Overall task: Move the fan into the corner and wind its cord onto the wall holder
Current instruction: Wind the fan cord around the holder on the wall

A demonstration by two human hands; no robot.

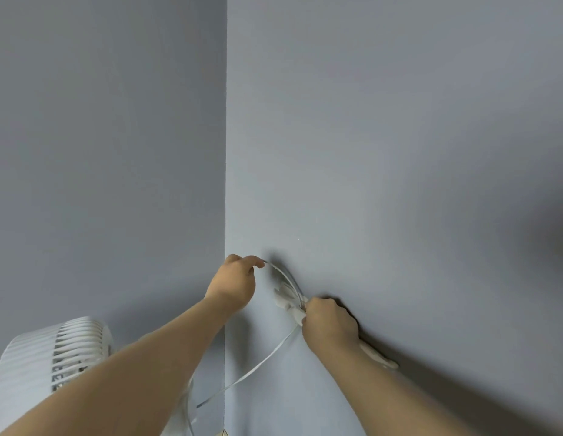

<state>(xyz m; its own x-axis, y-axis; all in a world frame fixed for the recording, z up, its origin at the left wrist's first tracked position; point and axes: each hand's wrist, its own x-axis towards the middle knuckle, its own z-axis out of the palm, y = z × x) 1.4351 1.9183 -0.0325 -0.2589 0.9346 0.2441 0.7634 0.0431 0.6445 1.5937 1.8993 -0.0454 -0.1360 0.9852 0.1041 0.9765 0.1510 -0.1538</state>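
Observation:
A white fan (53, 357) with a slatted grille stands at the lower left, close to the wall corner (226, 184). Its thin white cord (258, 365) runs up from behind my left forearm to a white wall holder (288, 302) on the right-hand wall. My left hand (234, 283) pinches a loop of the cord just above the holder. My right hand (330, 324) grips the cord at the holder's lower right side and hides part of it. A white part (379, 357) of the holder or the plug sticks out beyond my right wrist.
Two plain blue-grey walls meet in a vertical corner line at the middle of the view. The fan's stand and the floor are hidden by my left arm. A dark shadow lies at the far right edge.

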